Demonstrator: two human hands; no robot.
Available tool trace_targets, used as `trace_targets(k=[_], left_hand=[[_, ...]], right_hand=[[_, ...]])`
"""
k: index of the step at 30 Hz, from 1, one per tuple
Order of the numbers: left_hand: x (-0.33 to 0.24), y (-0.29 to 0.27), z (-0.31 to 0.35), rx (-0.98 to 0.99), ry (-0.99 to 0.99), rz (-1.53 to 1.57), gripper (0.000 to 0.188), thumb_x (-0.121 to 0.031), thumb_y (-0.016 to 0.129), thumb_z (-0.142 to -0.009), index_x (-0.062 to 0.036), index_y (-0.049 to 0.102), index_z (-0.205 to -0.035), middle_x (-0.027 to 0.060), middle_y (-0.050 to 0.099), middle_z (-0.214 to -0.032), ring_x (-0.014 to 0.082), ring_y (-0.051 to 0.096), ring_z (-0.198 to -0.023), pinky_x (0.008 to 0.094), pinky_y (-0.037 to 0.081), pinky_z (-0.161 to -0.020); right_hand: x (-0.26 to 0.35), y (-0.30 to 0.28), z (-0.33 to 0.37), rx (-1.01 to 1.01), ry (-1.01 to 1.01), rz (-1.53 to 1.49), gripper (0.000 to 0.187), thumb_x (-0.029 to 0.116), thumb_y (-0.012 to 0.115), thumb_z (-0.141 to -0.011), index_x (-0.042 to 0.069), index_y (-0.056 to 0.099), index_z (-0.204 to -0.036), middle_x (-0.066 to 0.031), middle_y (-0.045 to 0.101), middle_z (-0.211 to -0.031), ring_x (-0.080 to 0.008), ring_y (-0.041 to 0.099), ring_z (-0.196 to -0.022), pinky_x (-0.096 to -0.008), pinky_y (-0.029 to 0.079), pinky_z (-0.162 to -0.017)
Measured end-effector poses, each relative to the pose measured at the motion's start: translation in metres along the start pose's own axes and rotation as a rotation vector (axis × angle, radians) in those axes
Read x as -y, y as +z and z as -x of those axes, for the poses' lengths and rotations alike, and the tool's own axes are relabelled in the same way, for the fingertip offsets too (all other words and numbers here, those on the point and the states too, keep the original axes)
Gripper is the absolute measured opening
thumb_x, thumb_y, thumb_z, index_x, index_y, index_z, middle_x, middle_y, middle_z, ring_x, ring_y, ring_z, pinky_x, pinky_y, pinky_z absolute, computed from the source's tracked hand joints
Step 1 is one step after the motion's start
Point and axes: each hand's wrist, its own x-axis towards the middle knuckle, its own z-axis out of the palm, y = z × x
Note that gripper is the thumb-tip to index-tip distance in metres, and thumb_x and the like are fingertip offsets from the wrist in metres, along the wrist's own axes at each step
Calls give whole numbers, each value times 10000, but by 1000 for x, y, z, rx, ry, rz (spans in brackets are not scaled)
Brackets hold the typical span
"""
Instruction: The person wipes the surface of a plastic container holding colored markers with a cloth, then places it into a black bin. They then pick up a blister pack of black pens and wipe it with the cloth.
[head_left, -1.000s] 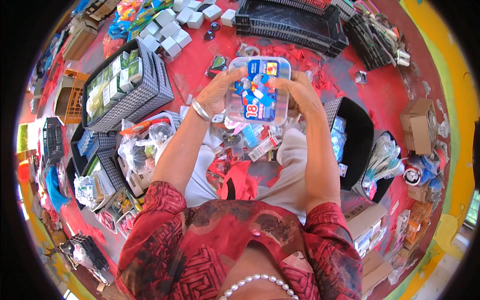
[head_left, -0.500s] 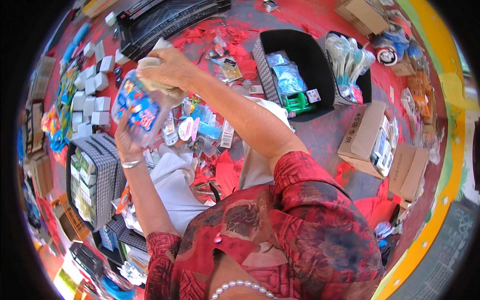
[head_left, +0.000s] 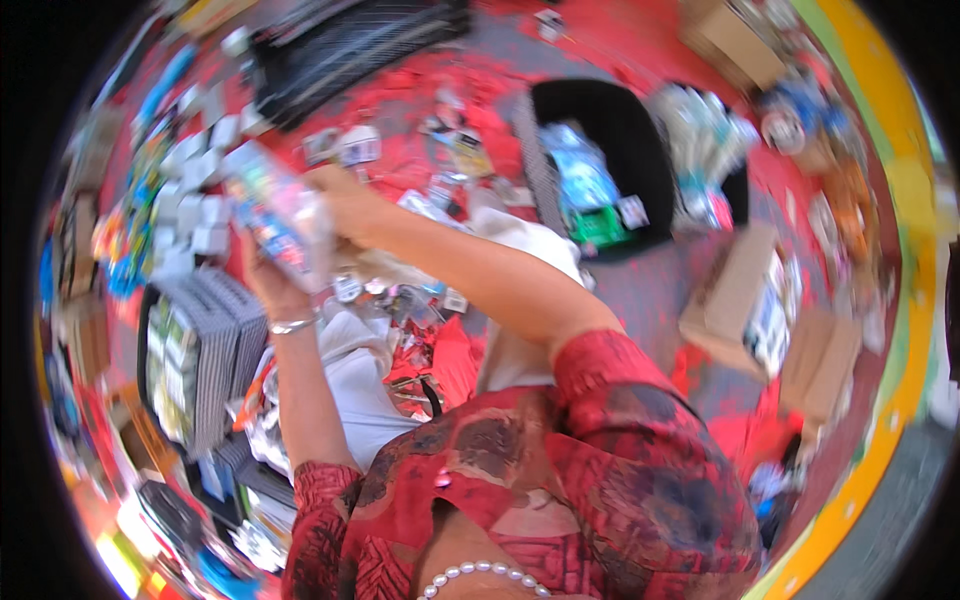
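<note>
A clear plastic container point(head_left: 285, 225) with a blue and red patterned label is tilted up in front of me at the left, blurred by motion. My left hand point(head_left: 270, 278) grips it from below, near its lower edge. My right hand point(head_left: 345, 205) is closed at the container's right side, with a beige cloth point(head_left: 380, 268) hanging beneath it. The right fingertips are partly hidden behind the container. Below the hands lies a heap of small packaged goods point(head_left: 405, 295).
White boxes point(head_left: 185, 215) stand at the left beside a checked fabric bin point(head_left: 215, 370). A black crate point(head_left: 350, 50) lies at the far side. To the right are a dark open bin point(head_left: 610, 130) with blue packets and a cardboard box point(head_left: 730, 290). Red scraps cover the floor.
The container has turned so its edge shows more. My right hand has moved down from its top to its right side, with the cloth hanging lower.
</note>
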Motion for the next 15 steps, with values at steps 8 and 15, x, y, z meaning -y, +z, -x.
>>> trace_targets(k=[8,15], left_hand=[[25,16,8,-24,-25,-78,460,-418,544,-866,-37,522,-1122,90,620,-1040,182,625,-908,343,516,-813],[10,35,17,-159,-44,30,346,-307,579,-859,19,582,-973,95,653,-855,152,650,-713,292,549,-660]], right_hand=[[4,-24,-8,275,102,-676,478,314,458,-877,51,424,-1275,-147,536,-1189,-309,566,-1012,-439,473,-884],[16,-24,13,-118,32,53,579,431,546,-857,4,431,-1232,-128,536,-1131,-242,574,-967,-375,500,-814]])
